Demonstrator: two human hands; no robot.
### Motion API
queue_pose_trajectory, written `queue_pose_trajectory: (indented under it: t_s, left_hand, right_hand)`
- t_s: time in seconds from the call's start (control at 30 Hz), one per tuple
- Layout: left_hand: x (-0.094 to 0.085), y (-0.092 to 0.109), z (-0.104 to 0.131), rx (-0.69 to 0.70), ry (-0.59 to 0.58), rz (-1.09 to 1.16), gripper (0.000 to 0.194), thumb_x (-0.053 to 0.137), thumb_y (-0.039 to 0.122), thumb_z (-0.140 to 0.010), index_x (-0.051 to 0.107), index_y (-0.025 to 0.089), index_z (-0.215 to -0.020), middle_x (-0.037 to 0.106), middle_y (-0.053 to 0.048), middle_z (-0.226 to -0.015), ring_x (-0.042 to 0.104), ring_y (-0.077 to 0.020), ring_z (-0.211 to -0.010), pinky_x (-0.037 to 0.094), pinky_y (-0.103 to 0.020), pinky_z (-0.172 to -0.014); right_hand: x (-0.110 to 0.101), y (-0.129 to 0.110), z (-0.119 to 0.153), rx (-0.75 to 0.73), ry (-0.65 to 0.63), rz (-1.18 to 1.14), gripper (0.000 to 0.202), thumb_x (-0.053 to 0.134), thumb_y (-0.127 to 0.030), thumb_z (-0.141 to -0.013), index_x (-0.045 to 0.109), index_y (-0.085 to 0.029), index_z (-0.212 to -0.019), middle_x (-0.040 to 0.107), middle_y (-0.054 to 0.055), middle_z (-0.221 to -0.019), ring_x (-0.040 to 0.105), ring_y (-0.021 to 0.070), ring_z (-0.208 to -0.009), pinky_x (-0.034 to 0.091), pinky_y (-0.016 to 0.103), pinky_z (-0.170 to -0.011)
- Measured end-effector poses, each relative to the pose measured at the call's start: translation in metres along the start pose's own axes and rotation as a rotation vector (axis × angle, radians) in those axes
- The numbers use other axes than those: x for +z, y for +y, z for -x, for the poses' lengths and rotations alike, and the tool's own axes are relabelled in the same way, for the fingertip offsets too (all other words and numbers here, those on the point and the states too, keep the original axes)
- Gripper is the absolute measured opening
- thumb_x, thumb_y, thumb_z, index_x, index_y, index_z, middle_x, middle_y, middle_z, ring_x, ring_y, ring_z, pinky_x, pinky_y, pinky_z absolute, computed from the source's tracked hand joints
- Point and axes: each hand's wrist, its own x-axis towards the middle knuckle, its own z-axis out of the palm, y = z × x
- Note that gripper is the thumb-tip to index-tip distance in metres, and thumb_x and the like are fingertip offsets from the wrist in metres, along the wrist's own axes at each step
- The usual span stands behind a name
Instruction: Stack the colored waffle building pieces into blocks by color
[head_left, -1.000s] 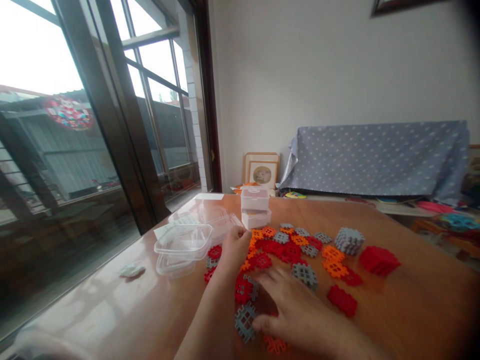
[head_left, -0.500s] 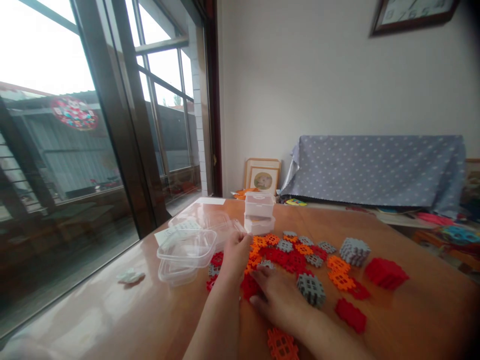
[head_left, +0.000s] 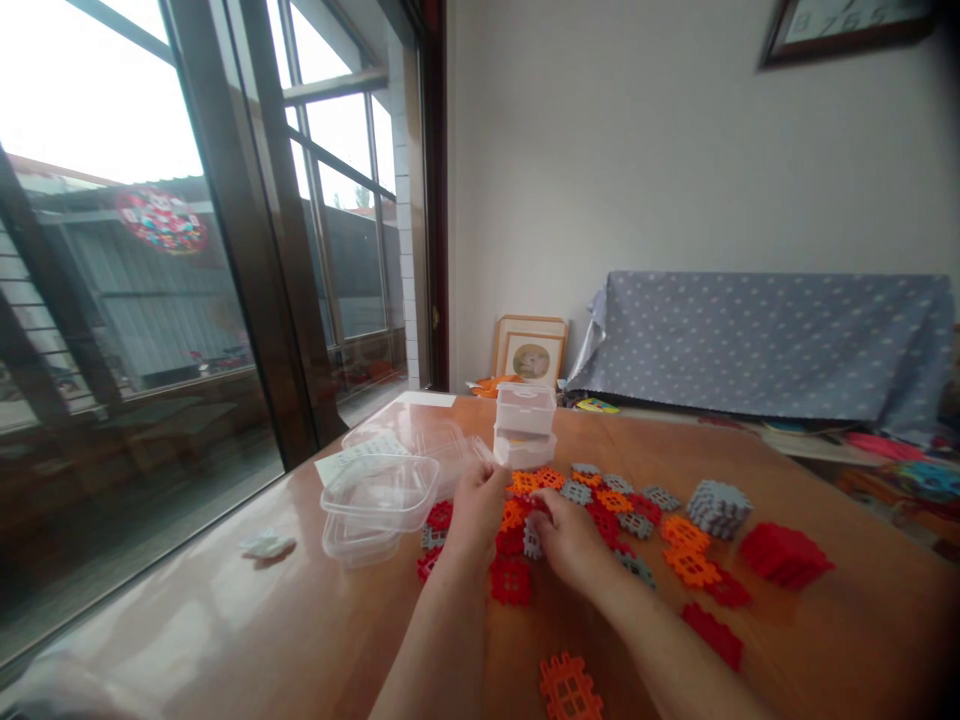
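Note:
My left hand (head_left: pixel 478 510) is above the left side of the pile with its fingers closed. Whatever it holds, if anything, is hidden. Beside it, my right hand (head_left: pixel 570 535) pinches a grey waffle block (head_left: pixel 532 536), seen on edge between thumb and fingers. A red waffle block (head_left: pixel 511 580) lies flat on the table just below the hands. Loose orange waffle blocks (head_left: pixel 551 478), red ones and grey ones are scattered around and beyond my fingers. An orange waffle block (head_left: pixel 570 686) lies alone near the front. My right forearm partly covers another grey block (head_left: pixel 634 567).
At right stand a grey block stack (head_left: pixel 718 508) and a red block stack (head_left: pixel 784 555). Clear plastic containers (head_left: pixel 381 492) and a printed sheet (head_left: pixel 360 458) are at left. Two lidded boxes (head_left: pixel 525 410) are stacked behind the pile. A crumpled pale packet (head_left: pixel 267 545) lies far left.
My right hand has risen away from the red block and moved up beside my left, now pinching a grey block. The red block is uncovered. The view has shifted slightly left.

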Motion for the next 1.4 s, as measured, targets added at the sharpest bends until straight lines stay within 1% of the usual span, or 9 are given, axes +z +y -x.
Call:
queue_pose_trajectory:
  t_s: [0.17, 0.33, 0.43, 0.7, 0.83, 0.93, 1.0, 1.13, 1.4]
  left_hand:
    - [0.001, -0.004, -0.001, -0.009, -0.012, -0.03, 0.019, 0.063, 0.036, -0.077, 0.061, 0.017, -0.078, 0.065, -0.003, -0.074, 0.057, -0.0135, -0.066, 0.038, -0.024, -0.06]
    - [0.002, -0.003, 0.001, -0.028, -0.032, -0.042, 0.015, 0.063, 0.032, -0.075, 0.062, 0.017, -0.078, 0.063, -0.001, -0.072, 0.057, -0.0135, -0.066, 0.037, -0.023, -0.06]
    - [0.005, 0.0, 0.005, -0.041, -0.096, -0.044, 0.015, 0.063, 0.031, -0.075, 0.063, 0.017, -0.08, 0.061, -0.001, -0.071, 0.055, -0.0124, -0.062, 0.035, -0.023, -0.057]
    - [0.033, -0.004, 0.024, -0.099, -0.486, 0.051, 0.018, 0.069, 0.023, -0.069, 0.064, 0.015, -0.085, 0.063, 0.0, -0.07, 0.054, -0.0106, -0.06, 0.038, -0.023, -0.06]
    - [0.046, -0.001, 0.036, -0.153, -0.532, 0.134, 0.021, 0.071, 0.023, -0.069, 0.059, 0.017, -0.086, 0.061, 0.002, -0.067, 0.05, -0.0077, -0.052, 0.033, -0.021, -0.052]
    - [0.051, 0.004, 0.044, -0.213, -0.479, 0.219, 0.027, 0.073, 0.023, -0.07, 0.053, 0.019, -0.088, 0.061, 0.004, -0.067, 0.05, -0.0072, -0.051, 0.033, -0.02, -0.049]
    - [0.054, 0.007, 0.048, -0.25, -0.449, 0.295, 0.034, 0.076, 0.024, -0.069, 0.051, 0.02, -0.091, 0.063, 0.003, -0.072, 0.055, -0.0089, -0.056, 0.039, -0.02, -0.053]
    - [0.062, 0.008, 0.054, -0.281, -0.435, 0.389, 0.05, 0.08, 0.023, -0.067, 0.051, 0.021, -0.107, 0.069, -0.001, -0.088, 0.064, -0.013, -0.071, 0.048, -0.024, -0.064]
    - [0.075, -0.003, 0.062, -0.29, -0.546, 0.279, 0.036, 0.082, 0.035, -0.068, 0.06, 0.019, -0.091, 0.068, -0.001, -0.086, 0.062, -0.0123, -0.072, 0.045, -0.024, -0.066]
  right_hand:
    - [0.01, 0.013, -0.002, 0.014, 0.033, -0.08, 0.046, 0.05, -0.012, -0.083, 0.06, -0.018, -0.128, 0.071, 0.011, -0.119, 0.069, 0.0237, -0.104, 0.053, 0.036, -0.093]
    - [0.007, 0.017, -0.002, 0.026, 0.057, -0.145, 0.06, 0.048, -0.009, -0.081, 0.051, -0.02, -0.139, 0.062, 0.012, -0.138, 0.065, 0.0244, -0.12, 0.05, 0.042, -0.106]
    - [-0.004, 0.015, 0.004, 0.039, 0.085, -0.287, 0.061, 0.048, -0.012, -0.083, 0.047, -0.023, -0.143, 0.057, 0.012, -0.145, 0.059, 0.024, -0.13, 0.046, 0.044, -0.111]
    - [-0.052, -0.001, 0.037, 0.052, 0.099, -0.525, 0.059, 0.056, -0.026, -0.09, 0.041, -0.033, -0.147, 0.044, 0.009, -0.157, 0.048, 0.0264, -0.141, 0.044, 0.048, -0.112]
    - [-0.072, 0.006, 0.052, 0.106, 0.171, -0.57, 0.056, 0.058, -0.038, -0.093, 0.041, -0.032, -0.146, 0.041, 0.011, -0.158, 0.047, 0.0266, -0.142, 0.043, 0.048, -0.113]
    - [-0.084, 0.018, 0.062, 0.16, 0.263, -0.596, 0.055, 0.059, -0.045, -0.093, 0.044, -0.028, -0.143, 0.049, 0.013, -0.152, 0.053, 0.0267, -0.136, 0.046, 0.045, -0.11]
    - [-0.089, 0.021, 0.068, 0.218, 0.282, -0.592, 0.056, 0.059, -0.05, -0.092, 0.047, -0.025, -0.14, 0.061, 0.014, -0.139, 0.063, 0.0278, -0.124, 0.056, 0.041, -0.096]
    - [-0.091, 0.014, 0.076, 0.269, 0.151, -0.535, 0.055, 0.056, -0.054, -0.091, 0.05, -0.022, -0.136, 0.074, 0.008, -0.104, 0.072, 0.026, -0.091, 0.056, 0.032, -0.062]
    - [-0.103, 0.019, 0.071, 0.269, 0.207, -0.545, 0.04, 0.053, -0.05, -0.09, 0.061, -0.022, -0.117, 0.071, 0.005, -0.09, 0.068, 0.0224, -0.079, 0.049, 0.029, -0.059]
